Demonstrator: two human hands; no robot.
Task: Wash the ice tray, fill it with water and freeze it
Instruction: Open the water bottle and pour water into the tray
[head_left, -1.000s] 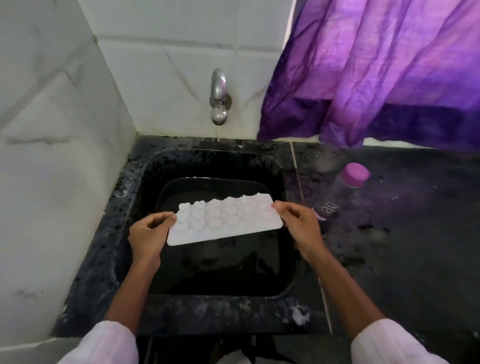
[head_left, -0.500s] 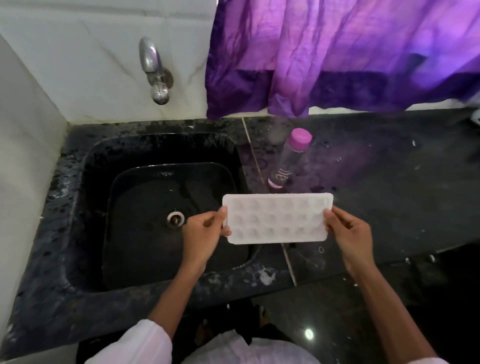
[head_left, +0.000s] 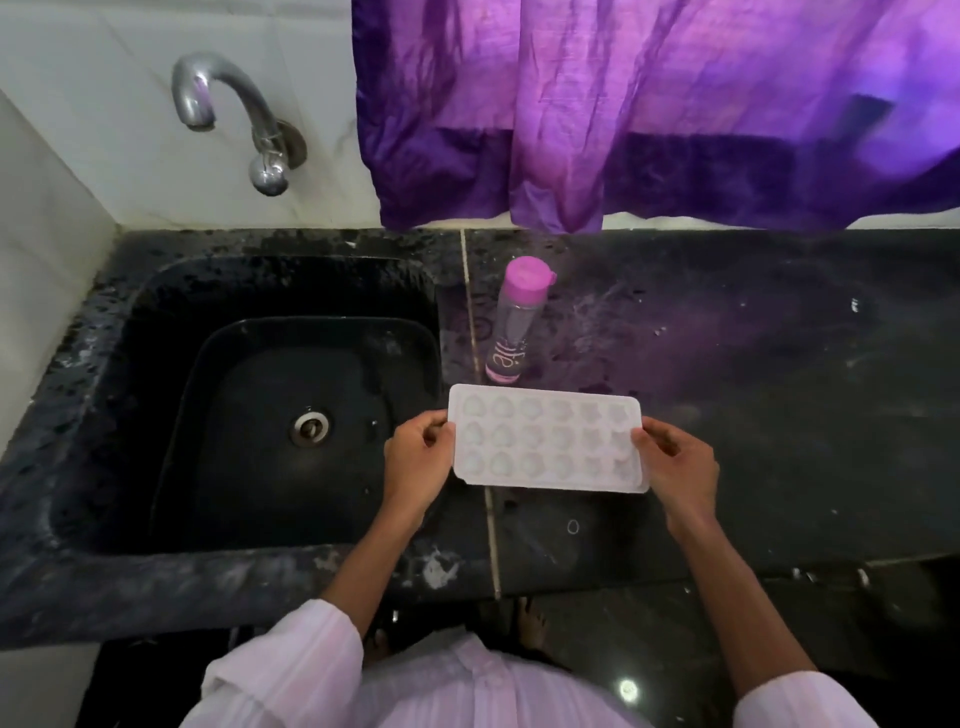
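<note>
A white ice tray (head_left: 545, 444) with shaped cavities facing up is held level over the black counter, just right of the sink's right rim. My left hand (head_left: 418, 462) grips its left short edge and my right hand (head_left: 678, 462) grips its right short edge. A clear bottle with a pink cap (head_left: 514, 322) stands on the counter right behind the tray. The black sink (head_left: 156, 312) with a metal drain (head_left: 310, 427) lies to the left. A chrome tap (head_left: 228, 109) juts from the tiled wall above the sink; no water runs from it.
A purple curtain (head_left: 649, 104) hangs over the back of the black stone counter (head_left: 779, 389). White tiled walls close off the left and back. The counter's front edge runs below my hands, with dark floor beyond.
The tray went from cavities-down above the sink basin to cavities-up, and both hands carried it right over the counter in front of the bottle. The view swung right.
</note>
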